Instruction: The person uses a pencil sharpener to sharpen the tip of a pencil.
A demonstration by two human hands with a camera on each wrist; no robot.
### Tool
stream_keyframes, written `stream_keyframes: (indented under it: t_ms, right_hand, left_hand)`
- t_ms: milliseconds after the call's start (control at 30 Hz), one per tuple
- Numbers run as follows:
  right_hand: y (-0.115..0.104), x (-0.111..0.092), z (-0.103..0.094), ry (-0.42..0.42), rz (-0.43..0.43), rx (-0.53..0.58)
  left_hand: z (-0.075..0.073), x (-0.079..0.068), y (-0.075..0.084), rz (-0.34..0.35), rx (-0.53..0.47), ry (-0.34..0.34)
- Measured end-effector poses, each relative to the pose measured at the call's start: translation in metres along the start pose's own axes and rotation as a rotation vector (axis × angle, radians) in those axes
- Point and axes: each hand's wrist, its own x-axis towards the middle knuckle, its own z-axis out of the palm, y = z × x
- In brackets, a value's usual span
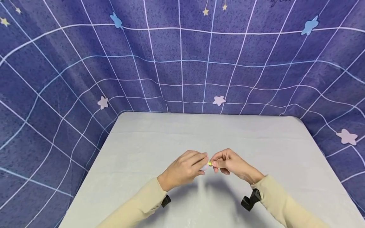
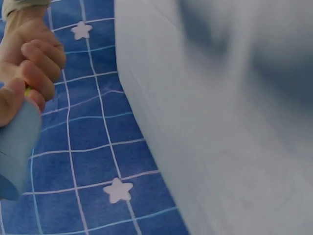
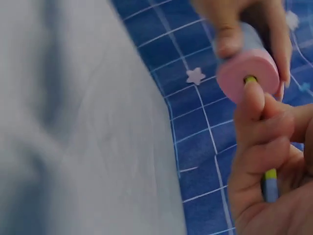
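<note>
My left hand (image 1: 185,167) grips a small pencil sharpener, a cylinder with a light blue body (image 2: 19,142) and a pink end face (image 3: 234,81). In the right wrist view a round hole shows in that pink face. Between the thumb and fingers of my right hand (image 1: 231,164) is a thin yellow-green pencil (image 1: 210,164), its front end in the hole. The pencil's blue-grey rear part (image 3: 270,190) shows below the curled fingers; its middle is hidden by them. Both hands are held close together above the table, fingertips near the pink face.
A white-covered table (image 1: 142,142) lies under the hands, with their shadows on it. Behind and beside it hangs a blue curtain (image 1: 194,72) with grid lines and stars. Black wrist cameras, such as the right one (image 1: 251,199), stick out below the sleeves.
</note>
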Motion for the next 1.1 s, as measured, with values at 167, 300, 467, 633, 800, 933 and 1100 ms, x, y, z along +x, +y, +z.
stream_keyframes:
  t_ms: [167,300,467,633,800,933,1100]
  right_hand:
    - [0.0,0.004,-0.007,-0.113,0.12,0.062]
    - [0.0,0.008,-0.005,-0.042,0.002,-0.171]
    - [0.007,0.008,0.007,0.252,-0.505,-0.815]
    - [0.017,0.008,0.013,0.513,-0.925,-1.182]
    - [0.015,0.01,0.012,0.522,-1.201,-1.284]
    - [0.01,0.009,0.012,0.491,-1.346,-1.331]
    - [0.006,0.009,0.015,0.501,-1.259,-1.249]
  left_hand:
    - [0.007,-0.007,-0.001,0.112,0.101,0.068]
    - [0.012,-0.011,-0.005,-0.021,0.0,0.05]
    - [0.006,-0.007,-0.016,-0.368,-0.291,-0.065]
    - [-0.005,0.004,-0.028,-0.686,-0.674,-0.259]
    - [-0.008,0.004,-0.038,-0.854,-1.04,-0.37]
    - [-0.009,0.001,-0.038,-0.901,-1.274,-0.357]
    - [-0.008,0.002,-0.027,-0.872,-1.097,-0.247]
